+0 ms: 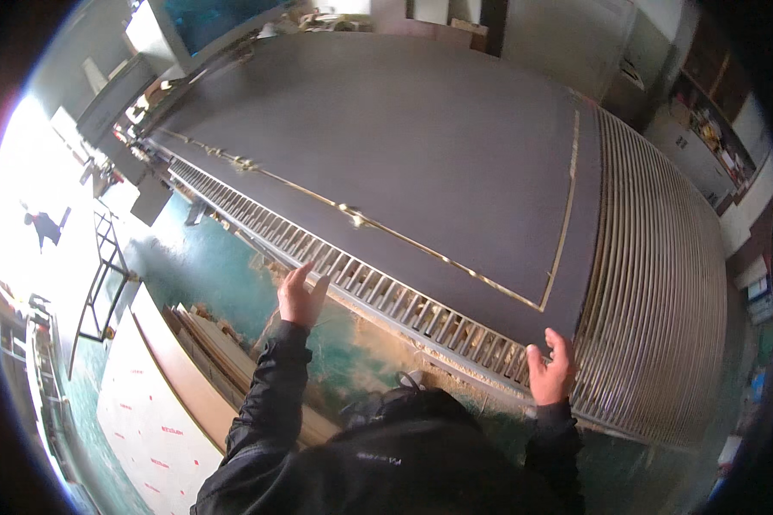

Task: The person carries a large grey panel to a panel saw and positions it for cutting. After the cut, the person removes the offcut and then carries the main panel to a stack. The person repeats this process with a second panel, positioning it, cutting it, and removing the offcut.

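Note:
My left hand (299, 296) is raised at the near edge of a large slatted machine table, fingers apart and nothing in them. Farther right, my right hand (551, 369) hovers by the near right corner of a big dark grey sheet (386, 154), its thumb and bent fingers apart and empty. The sheet lies flat over most of the table. A thin gold-coloured line (438, 255) runs along its near side, with a few brighter rounded shapes on it, such as the one (352, 215) in the middle. A similar line (563, 223) follows its right side. Whether these are strips or cuts, I cannot tell.
Bare metal slats (653, 283) extend right of the sheet, and a narrow slatted strip (386, 292) shows along the near edge. Leaning boards (155, 412) stand at lower left, near a black metal frame (103, 275). Dust lies on the green floor (331, 352).

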Tool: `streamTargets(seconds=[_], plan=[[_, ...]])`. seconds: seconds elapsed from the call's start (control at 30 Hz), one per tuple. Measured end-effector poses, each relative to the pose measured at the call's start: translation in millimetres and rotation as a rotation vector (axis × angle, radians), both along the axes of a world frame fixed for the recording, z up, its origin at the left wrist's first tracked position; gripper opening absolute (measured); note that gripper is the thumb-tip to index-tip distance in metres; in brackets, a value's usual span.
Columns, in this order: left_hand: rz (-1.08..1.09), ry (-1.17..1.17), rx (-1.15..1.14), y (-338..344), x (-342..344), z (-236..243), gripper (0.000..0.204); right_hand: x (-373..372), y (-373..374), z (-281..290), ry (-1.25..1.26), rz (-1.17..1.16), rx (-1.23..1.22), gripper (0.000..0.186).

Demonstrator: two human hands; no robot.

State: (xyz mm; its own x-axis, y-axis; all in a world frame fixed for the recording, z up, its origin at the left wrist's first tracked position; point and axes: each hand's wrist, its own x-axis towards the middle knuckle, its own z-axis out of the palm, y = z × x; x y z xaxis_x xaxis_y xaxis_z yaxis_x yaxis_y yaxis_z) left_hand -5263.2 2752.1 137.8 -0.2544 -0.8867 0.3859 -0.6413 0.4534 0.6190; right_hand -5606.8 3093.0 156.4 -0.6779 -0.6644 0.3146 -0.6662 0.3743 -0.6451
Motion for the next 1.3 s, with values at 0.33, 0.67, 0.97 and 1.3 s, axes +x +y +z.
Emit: streamTargets(seconds=[0.33, 0.67, 0.97, 1.3], plan=[[0.070, 0.138, 0.033, -14.4, 60.5, -32.2, 0.039, 27.9, -102.1, 20.2, 0.277, 0.335, 0.159, 0.065], [0.068, 0.171, 0.215, -29.7, 72.4, -53.1, 0.034, 7.8, -69.6, 20.4, 0.259, 0.188, 0.346, 0.065], [0.026, 0.080, 0.195, -25.6, 51.8, -50.9, 0.037, -10.0, -39.4, 4.5, 0.269, 0.158, 0.406, 0.067], [0.132, 0.072, 0.105, 82.8, 12.5, -14.8, 0.037, -67.4, -5.7, -11.3, 0.326, 0.340, 0.246, 0.074]])
